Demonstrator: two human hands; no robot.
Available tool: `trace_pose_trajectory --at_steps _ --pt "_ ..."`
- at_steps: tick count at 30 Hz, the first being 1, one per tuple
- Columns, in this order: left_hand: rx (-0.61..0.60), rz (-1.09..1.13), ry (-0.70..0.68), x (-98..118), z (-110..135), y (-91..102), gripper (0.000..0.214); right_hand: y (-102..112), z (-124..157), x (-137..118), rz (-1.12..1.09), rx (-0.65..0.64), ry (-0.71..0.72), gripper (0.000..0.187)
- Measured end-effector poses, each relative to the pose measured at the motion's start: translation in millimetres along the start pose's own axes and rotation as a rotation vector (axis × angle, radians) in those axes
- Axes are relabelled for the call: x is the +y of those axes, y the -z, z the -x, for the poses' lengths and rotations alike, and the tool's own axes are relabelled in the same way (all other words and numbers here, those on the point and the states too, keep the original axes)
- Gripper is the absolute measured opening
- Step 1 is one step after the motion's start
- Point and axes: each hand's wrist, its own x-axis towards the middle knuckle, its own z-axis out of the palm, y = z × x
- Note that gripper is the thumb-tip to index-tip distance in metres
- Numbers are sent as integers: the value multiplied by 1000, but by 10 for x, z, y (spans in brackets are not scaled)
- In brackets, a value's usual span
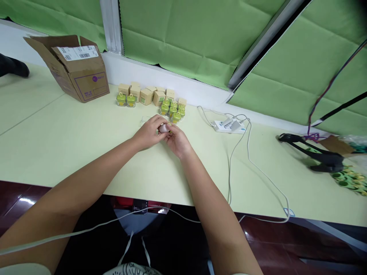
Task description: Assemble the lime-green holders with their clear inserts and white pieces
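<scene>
My left hand (149, 132) and my right hand (178, 141) meet over the pale green table (71, 145), their fingers closed around a small pale pink rounded object (164, 128). A bit of yellow-green shows by my right fingers, but what it is stays hidden. Just beyond my hands stands a cluster of small green-and-yellow capped jars (172, 111). Two similar jars (124, 100) stand further left, before a row of small kraft cardboard boxes (146, 95). A thin clear plastic piece (146, 120) lies left of the cluster.
An open cardboard shipping box (80, 70) stands at the back left. A white power strip (229, 126) with plugged-in adapters trails grey cables over the table's front edge. A black stand (318, 152) and green printed items (349, 179) lie at the right.
</scene>
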Motion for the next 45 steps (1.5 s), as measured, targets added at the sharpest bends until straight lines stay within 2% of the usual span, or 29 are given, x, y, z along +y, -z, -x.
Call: trace_pose_trajectory --at_steps 5,11,14,17,21,24,27,34,37,39,45 --pt "33 -19 19 15 -4 2 23 -23 25 -31 -32 60 -4 4" --pt "66 -28 164 65 -11 45 26 -6 -6 -58 -77 207 11 6" --pt "52 -26 215 65 -13 64 26 10 -32 -57 -71 276 -10 15" --pt "-2 -93 209 55 -10 75 28 27 -43 -58 -44 334 -4 21" --pt "-153 -224 167 34 -1 74 30 51 -35 -82 -24 374 47 23" --pt "-283 -365 86 0 10 65 22 68 -30 -99 -28 394 88 23" --pt "-333 -463 16 -40 27 52 22 82 -35 -91 -17 390 98 24" --pt "-247 -470 62 -81 36 15 35 101 -72 -46 -3 355 68 25" --pt "-194 -432 85 -95 9 32 28 117 -84 -39 11 352 62 26" --pt "-188 -410 96 -103 -7 56 20 129 -87 -36 15 349 59 26" --pt "-212 -412 95 -133 -3 77 25 133 -68 -43 30 343 67 26"
